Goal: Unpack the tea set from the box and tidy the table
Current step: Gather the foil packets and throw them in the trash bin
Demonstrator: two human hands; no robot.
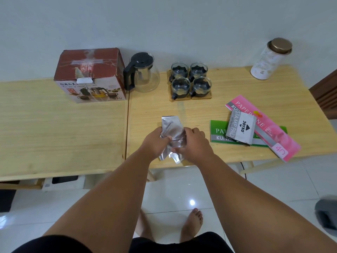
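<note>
From the head camera, both hands meet over the near edge of the right light-wood table (pixel 215 105). The left hand (pixel 156 142) and the right hand (pixel 193 141) each grip a bundle of crumpled silver foil packets (pixel 172 129), thumbs and fingers curled over it. How many packets there are cannot be made out, since the hands cover the middle of the bundle.

The red and white cardboard tea-set box (pixel 89 75) stands closed at the far edge of the left light-wood table (pixel 54 128), right at the seam between the two tables. Just beside it on the right table stands the clear glass teapot with black lid and handle (pixel 142 73). Near that, four glass cups in black holders (pixel 190 80) sit in a square on wooden coasters (pixel 182 98).

A white cylindrical tin with a bronze lid (pixel 264 61) stands at the far right corner. A grey stamp pad box (pixel 240 127) lies across a pink paper pad (pixel 284 143) and a green paper pad (pixel 218 131), hiding part of their lettering. A dark grey object (pixel 327 214) is cut off at the right edge and cannot be identified.
</note>
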